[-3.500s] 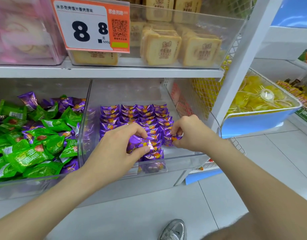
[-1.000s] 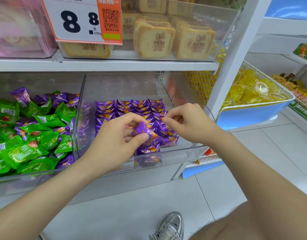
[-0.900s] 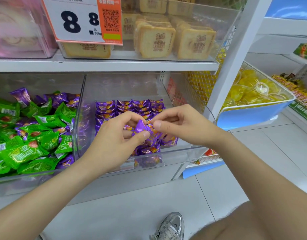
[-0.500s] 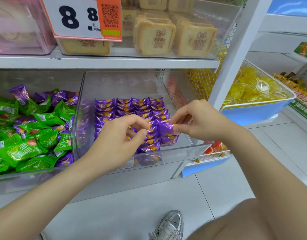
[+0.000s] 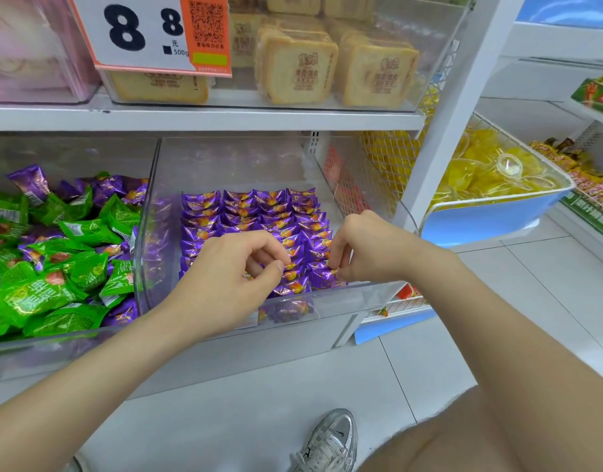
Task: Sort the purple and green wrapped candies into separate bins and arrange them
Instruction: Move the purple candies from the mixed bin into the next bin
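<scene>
Under the white shelf [image 5: 204,119] two clear bins are set side by side. The left bin [image 5: 38,342], at 9 o'clock, is filled with a loose mix of green candies [image 5: 38,294] and purple ones. The right bin [image 5: 327,301] is lined with purple candies [image 5: 259,212] in four columns run from 12 to 6 o'clock, each wrapper laid with its long axis from 9 to 3 o'clock and lapped over the next.

Both forearms are reached in from 6 o'clock, backs of the hands up. The left hand [image 5: 225,277] is no longer seen with the candy it carried a second ago. It is held over the middle columns with fingers curled, thumb and forefinger nearly met; whether anything is gripped there cannot be told. The right hand [image 5: 364,247] has been lowered since half a second ago. One purple candy [image 5: 322,275] is pinched between its thumb and forefinger at the 6 o'clock end of the rightmost column, long axis roughly 9 to 3 o'clock.
</scene>
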Tool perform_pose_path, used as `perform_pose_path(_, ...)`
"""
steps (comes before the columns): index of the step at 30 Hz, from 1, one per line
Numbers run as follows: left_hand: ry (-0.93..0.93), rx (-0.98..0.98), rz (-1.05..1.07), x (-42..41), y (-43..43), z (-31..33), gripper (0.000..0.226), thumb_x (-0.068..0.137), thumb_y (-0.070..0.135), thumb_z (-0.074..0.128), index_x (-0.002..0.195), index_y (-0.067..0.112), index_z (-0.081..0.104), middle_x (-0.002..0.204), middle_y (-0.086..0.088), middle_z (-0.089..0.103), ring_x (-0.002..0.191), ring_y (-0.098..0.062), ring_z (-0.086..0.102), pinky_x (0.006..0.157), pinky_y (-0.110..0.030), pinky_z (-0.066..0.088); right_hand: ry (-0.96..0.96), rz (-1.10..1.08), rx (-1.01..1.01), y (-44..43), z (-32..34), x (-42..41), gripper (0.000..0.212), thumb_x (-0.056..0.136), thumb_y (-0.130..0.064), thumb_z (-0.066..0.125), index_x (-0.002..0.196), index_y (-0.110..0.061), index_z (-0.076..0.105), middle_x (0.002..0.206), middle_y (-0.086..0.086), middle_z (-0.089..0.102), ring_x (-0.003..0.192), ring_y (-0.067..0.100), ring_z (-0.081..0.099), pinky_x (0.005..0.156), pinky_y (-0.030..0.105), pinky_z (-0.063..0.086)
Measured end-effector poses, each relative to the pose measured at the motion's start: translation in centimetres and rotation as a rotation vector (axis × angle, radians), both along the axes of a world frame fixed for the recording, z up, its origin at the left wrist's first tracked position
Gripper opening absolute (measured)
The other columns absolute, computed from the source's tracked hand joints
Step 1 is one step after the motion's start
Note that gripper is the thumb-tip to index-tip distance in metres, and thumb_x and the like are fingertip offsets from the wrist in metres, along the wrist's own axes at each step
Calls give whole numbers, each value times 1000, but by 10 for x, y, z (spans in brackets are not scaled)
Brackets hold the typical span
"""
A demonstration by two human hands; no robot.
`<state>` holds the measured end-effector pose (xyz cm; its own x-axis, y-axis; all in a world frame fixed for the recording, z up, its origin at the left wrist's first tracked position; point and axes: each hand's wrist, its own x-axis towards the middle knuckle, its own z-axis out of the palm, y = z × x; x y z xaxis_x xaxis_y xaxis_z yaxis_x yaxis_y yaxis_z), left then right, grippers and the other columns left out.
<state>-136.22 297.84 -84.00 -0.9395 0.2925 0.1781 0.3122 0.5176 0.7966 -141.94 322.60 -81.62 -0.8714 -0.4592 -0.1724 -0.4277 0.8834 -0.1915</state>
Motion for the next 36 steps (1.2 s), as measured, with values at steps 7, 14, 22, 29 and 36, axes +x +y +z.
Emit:
perform_pose_path(7, 6, -8, -8, 1, 1, 0, 21, 95, 12, 70, 89, 31, 74, 81, 18, 71, 68, -11, 69, 59, -13, 47, -3, 4, -5, -3, -1, 2, 8, 77, -17, 85, 82, -23, 83, 77, -13, 76, 74, 6, 70, 72, 12, 39)
perform_pose_path(14, 17, 4, -12, 1, 0, 0, 21, 95, 11, 69, 89, 32, 74, 81, 17, 71, 68, -10, 69, 60, -14, 47, 6, -33, -42, 0, 1, 2, 8, 77, -23, 87, 80, -26, 80, 69, -18, 72, 70, 1, 69, 69, 9, 42)
perform_pose_path(22, 287, -64, 7, 17, -6, 14, 23, 93, 3, 67, 100, 24, 70, 88, 15, 65, 81, -10, 66, 70, -19, 52, 193, -13, -286, -39, 32, 23, 26, 87, -13, 58, 92, -25, 80, 76, -9, 74, 69, 10, 67, 71, 20, 52)
perform_pose_path(29, 383, -105, 324, 42, -62, 62, 6, 77, 24, 66, 75, 26, 61, 59, 4, 54, 62, -16, 55, 61, -30, 45, 230, 113, -572, -134, 45, 64, 26, 91, -9, 54, 103, -26, 70, 62, -3, 63, 55, 18, 58, 59, 32, 48)
perform_pose_path(36, -27, -463, 586, 8, -180, 60, 12, 87, 36, 65, 88, 24, 68, 83, 2, 68, 89, -20, 64, 77, -34, 48, 314, 236, -556, -212, 34, 56, 31, 92, -14, 57, 119, -16, 73, 109, 0, 68, 100, 18, 64, 89, 35, 51)
